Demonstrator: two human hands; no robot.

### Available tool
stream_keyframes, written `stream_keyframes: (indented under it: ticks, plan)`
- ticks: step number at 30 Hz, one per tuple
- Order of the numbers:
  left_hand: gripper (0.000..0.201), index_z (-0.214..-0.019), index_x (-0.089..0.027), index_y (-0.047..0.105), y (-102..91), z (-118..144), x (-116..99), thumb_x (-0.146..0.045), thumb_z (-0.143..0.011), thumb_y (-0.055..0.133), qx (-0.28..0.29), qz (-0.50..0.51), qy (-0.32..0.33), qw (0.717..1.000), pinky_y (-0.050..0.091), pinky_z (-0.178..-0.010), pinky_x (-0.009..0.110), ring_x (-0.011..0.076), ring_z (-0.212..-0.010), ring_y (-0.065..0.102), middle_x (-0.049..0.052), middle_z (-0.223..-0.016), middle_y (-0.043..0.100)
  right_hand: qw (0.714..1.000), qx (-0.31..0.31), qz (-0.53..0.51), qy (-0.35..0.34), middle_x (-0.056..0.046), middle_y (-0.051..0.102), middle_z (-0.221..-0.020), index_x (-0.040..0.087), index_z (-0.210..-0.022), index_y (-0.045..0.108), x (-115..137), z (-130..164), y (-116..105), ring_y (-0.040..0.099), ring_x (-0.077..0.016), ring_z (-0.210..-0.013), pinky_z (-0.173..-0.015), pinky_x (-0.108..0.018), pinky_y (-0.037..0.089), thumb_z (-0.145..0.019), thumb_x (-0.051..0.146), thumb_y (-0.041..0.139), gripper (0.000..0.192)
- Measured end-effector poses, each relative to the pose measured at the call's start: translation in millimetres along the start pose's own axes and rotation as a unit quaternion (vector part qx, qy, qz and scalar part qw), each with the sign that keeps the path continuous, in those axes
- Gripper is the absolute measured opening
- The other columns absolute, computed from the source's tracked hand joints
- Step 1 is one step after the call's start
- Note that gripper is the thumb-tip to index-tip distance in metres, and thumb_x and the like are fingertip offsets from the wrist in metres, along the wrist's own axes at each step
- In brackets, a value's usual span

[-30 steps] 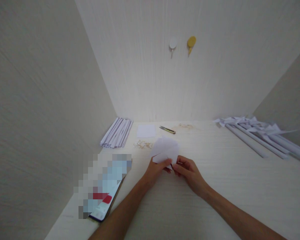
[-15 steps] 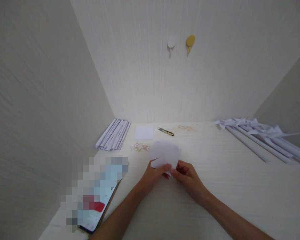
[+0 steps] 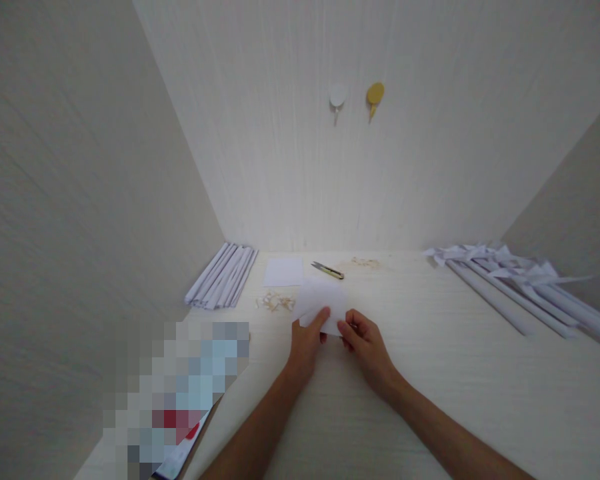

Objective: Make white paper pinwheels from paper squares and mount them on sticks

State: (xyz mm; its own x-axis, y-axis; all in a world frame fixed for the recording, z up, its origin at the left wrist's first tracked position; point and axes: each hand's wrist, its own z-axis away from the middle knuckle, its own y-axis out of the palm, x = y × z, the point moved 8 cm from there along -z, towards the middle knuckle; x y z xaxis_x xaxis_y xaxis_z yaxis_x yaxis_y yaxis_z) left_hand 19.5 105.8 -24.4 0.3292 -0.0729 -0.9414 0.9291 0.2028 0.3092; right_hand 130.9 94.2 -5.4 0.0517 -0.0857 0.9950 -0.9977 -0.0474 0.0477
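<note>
A piece of white paper (image 3: 325,297) is held up between my two hands, just above the table. My left hand (image 3: 307,340) pinches its lower left part, thumb on top and fingers underneath. At the lower right corner, my right hand (image 3: 363,337) grips the same paper between thumb and curled fingers. A slit or folded edge shows near the left thumb. Beyond the paper lie thread snips (image 3: 329,270) with yellowish handles, a flat square of white paper (image 3: 283,272) and a small heap of pale stick-like bits (image 3: 276,302).
Rolled white paper tubes (image 3: 223,277) lie in a bundle at the back left. More tubes (image 3: 505,307) with cut, pointed paper ends lie at the right. A phone (image 3: 180,453), partly blurred, rests front left. Two hooks (image 3: 375,93) hang on the back wall.
The raised flap at my left thumb now lies flatter against the paper. My right hand has shifted along the lower edge to the corner. The whole view has tilted slightly.
</note>
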Motion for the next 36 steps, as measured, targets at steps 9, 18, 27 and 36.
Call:
stream_keyframes:
  ticks: [9, 18, 27, 36]
  plan:
    - [0.024, -0.064, -0.014, 0.052, -0.4, 3.4, 0.1, -0.029, -0.052, 0.066, -0.019, 0.047, -0.046, 0.998, 0.028, -0.039, 0.018, 0.0049, -0.042, 0.040, -0.005, -0.052, 0.051, 0.994, 0.003, -0.107, 0.028, 0.007, 0.035, -0.047, 0.018, -0.057, 0.038, -11.2, 0.0, -1.2, 0.032, -0.0064, -0.043, -0.042, -0.020, 0.024, -0.069, 0.038, 0.055, 0.029]
    - [0.031, -0.064, -0.015, 0.049, -4.0, -1.4, 0.1, -0.035, -0.051, 0.068, -0.034, 0.045, -0.037, 0.998, 0.028, -0.038, 0.018, 0.0043, -0.039, 0.040, -0.005, -0.052, 0.050, 0.999, -0.013, -0.035, 0.029, 0.005, 0.045, -0.046, 0.016, -0.054, 0.045, -5.1, -0.3, -0.2, 0.037, -0.0063, -0.040, -0.038, -0.020, 0.028, -0.064, 0.038, 0.061, 0.028]
    - [0.023, -0.051, -0.014, 0.051, -2.3, -8.4, -15.1, -0.033, -0.056, 0.064, 0.013, -0.017, 0.042, 0.999, 0.028, -0.037, 0.017, 0.0047, -0.038, 0.039, -0.005, -0.043, 0.047, 0.976, -0.104, -0.185, 0.054, 0.006, 0.044, -0.047, 0.017, -0.058, 0.043, -12.5, -2.7, -15.5, 0.036, -0.0048, -0.039, -0.036, -0.018, 0.026, -0.063, 0.032, 0.062, 0.024]
    - [0.014, -0.056, -0.013, 0.059, 9.8, -0.8, -11.7, -0.024, -0.051, 0.067, 0.079, -0.111, 0.017, 0.990, 0.031, -0.037, 0.020, 0.0077, -0.040, 0.043, -0.002, -0.048, 0.055, 0.979, -0.092, -0.179, 0.043, 0.009, 0.040, -0.039, 0.018, -0.058, 0.042, -8.6, -4.3, -13.1, 0.032, -0.0044, -0.035, -0.035, -0.018, 0.021, -0.063, 0.035, 0.061, 0.026]
